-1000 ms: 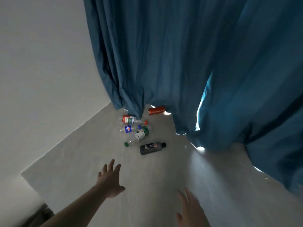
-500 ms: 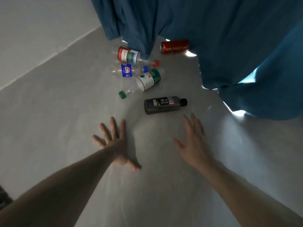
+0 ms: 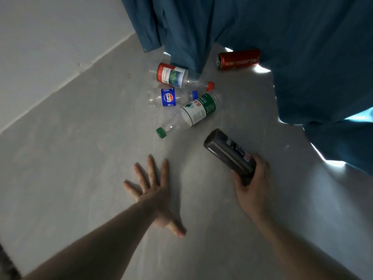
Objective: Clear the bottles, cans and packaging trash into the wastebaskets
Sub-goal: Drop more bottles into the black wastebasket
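My right hand (image 3: 252, 186) grips a dark grey bottle (image 3: 224, 151) by its cap end, its base pointing up and to the left above the floor. My left hand (image 3: 155, 190) is spread with straight fingers over the grey floor, holding nothing. Beyond it lie three clear plastic bottles: one with a green cap and green-white label (image 3: 193, 114), a small one with a blue label (image 3: 169, 97), and one with a red-white label and orange cap (image 3: 173, 74). A red can (image 3: 238, 59) lies on its side at the curtain's foot.
A blue curtain (image 3: 262, 23) hangs across the far side and right, its hem touching the floor beside the can and bottles. A pale wall (image 3: 50, 41) runs along the left. No wastebasket is in view.
My right hand has taken hold of the dark grey bottle and raised it off the floor. The view has come closer to the bottles. My left hand stays spread.
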Demonstrator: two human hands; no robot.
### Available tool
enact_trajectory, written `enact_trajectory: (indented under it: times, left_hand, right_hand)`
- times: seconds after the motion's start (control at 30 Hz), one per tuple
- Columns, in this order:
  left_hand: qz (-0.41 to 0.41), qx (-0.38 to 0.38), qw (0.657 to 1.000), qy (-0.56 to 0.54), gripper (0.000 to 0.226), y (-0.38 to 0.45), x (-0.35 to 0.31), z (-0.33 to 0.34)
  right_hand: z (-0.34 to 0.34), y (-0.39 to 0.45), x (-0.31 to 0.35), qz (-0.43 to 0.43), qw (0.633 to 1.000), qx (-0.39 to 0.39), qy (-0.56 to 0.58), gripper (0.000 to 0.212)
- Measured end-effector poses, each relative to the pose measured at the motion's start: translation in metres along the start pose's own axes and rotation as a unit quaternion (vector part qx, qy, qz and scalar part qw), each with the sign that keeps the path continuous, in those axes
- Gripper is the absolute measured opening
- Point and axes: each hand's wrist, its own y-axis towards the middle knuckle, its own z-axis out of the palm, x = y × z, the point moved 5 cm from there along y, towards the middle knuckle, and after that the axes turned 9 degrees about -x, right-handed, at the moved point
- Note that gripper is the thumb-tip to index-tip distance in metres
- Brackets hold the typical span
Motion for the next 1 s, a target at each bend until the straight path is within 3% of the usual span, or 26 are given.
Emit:
enact_trajectory:
  times: [0.23, 0.3, 0.43, 0.53, 0.67, 0.77, 0.9, 1.0]
  left_hand:
    - [0.022, -0.042, 0.999, 0.018, 0.181, 0.002, 0.005, 0.002]
    - [0.030, -0.126, 0.992, -0.003, 0.168, 0.003, 0.009, -0.012]
    - [0.023, -0.327, 0.935, -0.138, 0.120, 0.030, 0.031, -0.071]
    - [0.032, -0.354, 0.917, -0.183, 0.122, 0.060, 0.030, -0.098]
    - [0.101, -0.389, 0.901, -0.163, 0.069, 0.080, 0.007, -0.094]
    - [0.118, -0.407, 0.890, -0.168, 0.045, 0.082, 0.007, -0.080]
    - [0.145, -0.405, 0.883, -0.187, 0.031, 0.047, 0.019, -0.047]
    - [0.145, -0.436, 0.867, -0.194, 0.040, 0.015, 0.037, -0.012]
  right_hand:
    - [0.000, 0.011, 0.005, 0.017, 0.998, 0.002, -0.052, 0.068]
    - [0.001, 0.013, 0.004, 0.006, 0.996, 0.020, -0.085, 0.069]
    - [0.002, 0.017, 0.002, -0.012, 0.995, 0.015, -0.101, 0.072]
    - [0.005, 0.018, 0.002, -0.013, 0.995, 0.014, -0.102, 0.068]
    - [0.005, 0.018, 0.001, -0.004, 0.995, 0.003, -0.100, 0.068]
    - [0.005, 0.018, 0.000, -0.001, 0.995, 0.006, -0.104, 0.068]
    - [0.006, 0.018, 0.000, 0.003, 0.993, 0.011, -0.114, 0.068]
    - [0.006, 0.019, -0.001, 0.013, 0.993, 0.012, -0.116, 0.068]
